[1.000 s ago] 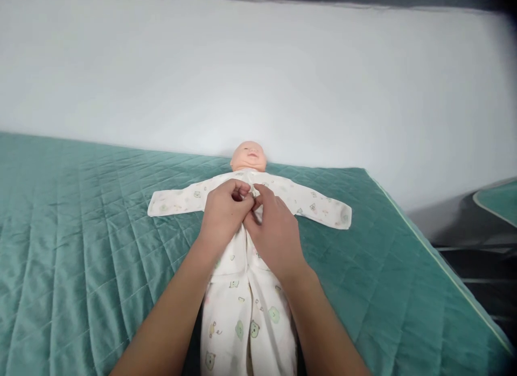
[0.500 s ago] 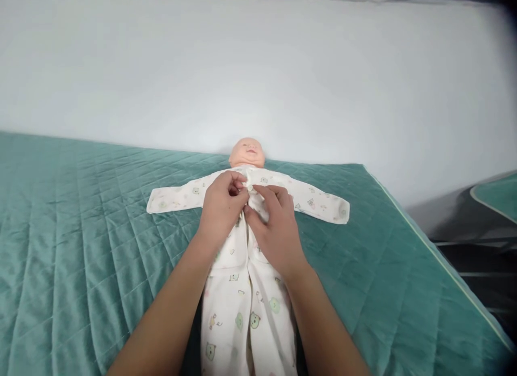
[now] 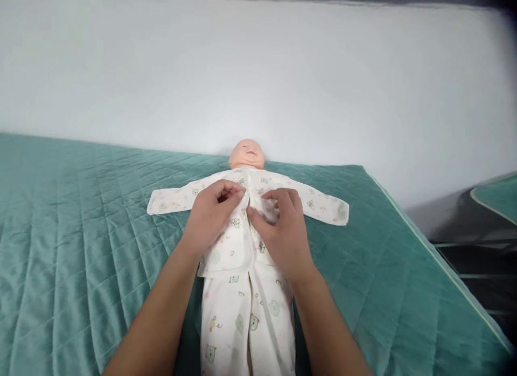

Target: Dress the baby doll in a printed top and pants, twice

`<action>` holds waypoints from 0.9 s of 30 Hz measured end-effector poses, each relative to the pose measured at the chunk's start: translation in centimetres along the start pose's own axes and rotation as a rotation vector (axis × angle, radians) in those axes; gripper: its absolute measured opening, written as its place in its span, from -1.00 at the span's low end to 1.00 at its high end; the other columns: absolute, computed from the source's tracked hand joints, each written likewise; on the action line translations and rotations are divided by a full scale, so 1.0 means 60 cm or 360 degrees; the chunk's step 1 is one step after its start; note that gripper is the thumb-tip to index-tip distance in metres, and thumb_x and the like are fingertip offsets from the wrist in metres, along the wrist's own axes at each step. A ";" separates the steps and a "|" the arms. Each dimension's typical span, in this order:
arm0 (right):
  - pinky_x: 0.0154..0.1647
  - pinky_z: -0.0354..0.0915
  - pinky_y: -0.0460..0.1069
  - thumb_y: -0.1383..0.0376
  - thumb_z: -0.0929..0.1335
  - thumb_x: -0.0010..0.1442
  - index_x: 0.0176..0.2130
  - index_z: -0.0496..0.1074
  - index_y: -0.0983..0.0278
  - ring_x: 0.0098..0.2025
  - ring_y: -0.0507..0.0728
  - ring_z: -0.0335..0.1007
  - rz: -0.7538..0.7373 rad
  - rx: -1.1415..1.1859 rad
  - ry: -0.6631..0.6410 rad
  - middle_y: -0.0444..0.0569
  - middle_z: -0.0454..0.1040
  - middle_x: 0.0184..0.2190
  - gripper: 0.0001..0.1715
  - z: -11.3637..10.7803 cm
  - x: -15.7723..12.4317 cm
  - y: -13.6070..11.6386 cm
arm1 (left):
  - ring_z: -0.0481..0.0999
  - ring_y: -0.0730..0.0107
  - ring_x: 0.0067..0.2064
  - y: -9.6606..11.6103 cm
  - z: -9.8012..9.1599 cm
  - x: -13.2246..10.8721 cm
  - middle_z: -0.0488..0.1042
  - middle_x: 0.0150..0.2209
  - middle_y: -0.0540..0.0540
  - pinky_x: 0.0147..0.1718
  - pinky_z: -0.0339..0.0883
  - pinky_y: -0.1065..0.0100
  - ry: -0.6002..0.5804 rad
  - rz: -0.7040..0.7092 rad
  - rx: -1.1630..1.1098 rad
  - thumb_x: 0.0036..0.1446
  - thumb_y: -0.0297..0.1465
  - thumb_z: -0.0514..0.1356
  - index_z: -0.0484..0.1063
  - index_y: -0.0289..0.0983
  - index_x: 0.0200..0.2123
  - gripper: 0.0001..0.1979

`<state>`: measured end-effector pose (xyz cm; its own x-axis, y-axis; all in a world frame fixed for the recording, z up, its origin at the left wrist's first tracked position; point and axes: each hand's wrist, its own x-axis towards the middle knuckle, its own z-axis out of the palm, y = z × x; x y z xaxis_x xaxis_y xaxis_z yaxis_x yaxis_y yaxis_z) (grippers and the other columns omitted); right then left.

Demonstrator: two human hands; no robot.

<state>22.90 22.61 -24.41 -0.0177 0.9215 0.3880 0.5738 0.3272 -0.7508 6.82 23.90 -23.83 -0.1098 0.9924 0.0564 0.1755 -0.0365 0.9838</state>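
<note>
A doll (image 3: 247,153) lies on its back, dressed in a white printed top (image 3: 230,252) with its sleeves spread wide. White printed trousers (image 3: 226,322) cover its lower part. My left hand (image 3: 216,209) is at the chest, thumb and index finger pinched on the left edge of the top's front opening. On the other side of that opening, my right hand (image 3: 283,220) rests on the top with thumb and index finger apart; the thumb touches the cloth near the opening.
Green quilted cover (image 3: 100,246) lies under the doll. A pale wall (image 3: 258,69) rises behind its head. At the far right are another green-covered surface (image 3: 498,195) and dark metal bars (image 3: 480,276).
My hands have moved apart and slightly down the chest. My right thumb and index finger have spread, and the upper front of the top is more visible.
</note>
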 end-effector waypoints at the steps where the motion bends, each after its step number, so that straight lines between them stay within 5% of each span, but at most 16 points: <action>1: -0.05 0.34 0.09 0.22 0.44 0.19 -0.14 0.36 0.20 -0.05 0.18 0.36 -0.0007 -0.0072 0.0003 0.01 0.39 -0.08 -0.75 -0.001 -0.002 -0.004 | 0.41 0.42 -0.39 -0.003 -0.005 -0.006 0.52 -0.36 -0.02 -0.41 0.27 0.37 -0.0024 -0.0029 -0.0018 0.17 -0.23 0.28 0.57 -0.19 -0.28 -0.83; 11: -0.32 0.18 0.04 0.24 0.41 0.20 -0.21 0.28 0.21 -0.18 0.22 0.37 -0.0091 -0.0688 -0.0389 0.02 0.43 -0.18 -0.79 -0.016 -0.022 -0.042 | 0.35 0.42 -0.33 -0.013 -0.022 -0.014 0.44 -0.32 -0.01 -0.32 0.24 0.35 -0.0326 0.0254 0.0112 0.22 -0.23 0.27 0.54 -0.19 -0.22 -0.83; 16: -0.35 0.12 0.04 0.31 0.32 0.26 -0.25 0.28 0.22 -0.26 0.18 0.35 -0.0042 -0.0736 -0.0427 0.02 0.46 -0.23 -0.94 -0.016 -0.025 -0.050 | 0.45 0.31 -0.16 -0.011 -0.024 -0.014 0.51 -0.20 -0.09 -0.15 0.31 0.29 -0.0408 0.0390 0.0146 0.29 -0.25 0.18 0.54 -0.21 -0.26 -0.80; 27: -0.45 -0.06 0.01 0.28 0.29 0.29 -0.30 0.31 0.22 -0.37 0.12 0.26 -0.0083 -0.0751 -0.0302 -0.02 0.45 -0.32 -0.91 0.000 -0.024 -0.041 | 0.25 0.43 -0.35 -0.010 -0.024 -0.015 0.39 -0.26 -0.04 -0.36 0.19 0.34 -0.0469 0.0323 0.0146 0.15 -0.32 0.30 0.50 -0.20 -0.36 -0.91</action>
<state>21.51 20.47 -23.10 -0.1792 0.9426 0.2819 0.8747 0.2838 -0.3929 5.41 22.85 -24.20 0.2203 0.9578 0.1846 0.2530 -0.2389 0.9375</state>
